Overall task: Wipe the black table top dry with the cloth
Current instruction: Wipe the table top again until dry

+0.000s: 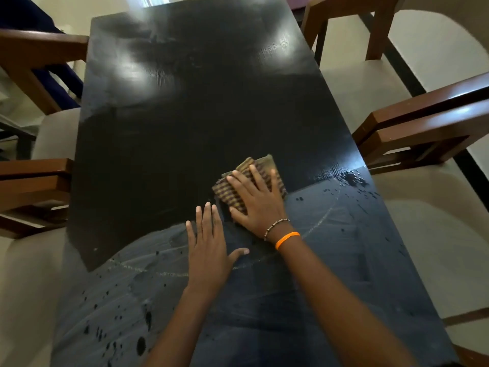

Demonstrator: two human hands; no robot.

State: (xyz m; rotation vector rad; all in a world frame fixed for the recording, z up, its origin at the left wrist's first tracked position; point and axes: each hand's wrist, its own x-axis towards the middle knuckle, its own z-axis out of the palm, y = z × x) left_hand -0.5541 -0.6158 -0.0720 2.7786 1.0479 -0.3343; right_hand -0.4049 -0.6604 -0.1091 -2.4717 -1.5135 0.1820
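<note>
Fingers (pixel 255 178) of the right hand (pixel 258 205) lie straight and spread, pressing flat on the folded checked cloth (pixel 242 181); nothing is curled round it. The cloth sits on the black table top (pixel 185 115), right of centre, at the boundary between the wet near part and the dark far part. Left hand (pixel 209 242) lies flat just beside it, palm down on the bare surface, fingers extended, thumb out, holding nothing.

Step in hand, by judgement: mid-wipe, cloth being pushed under the palm. Water droplets (pixel 353 178) show by the right edge, more droplets (pixel 141 343) at the near left, and streaks across the near surface. Far half shows glare only; wet or dry there, cannot tell.

Next move calls for sweeping the cloth over the right-edge drops, then the near-left patch, keeping even palm pressure. Wooden chairs (pixel 423 123) stand along both sides.
</note>
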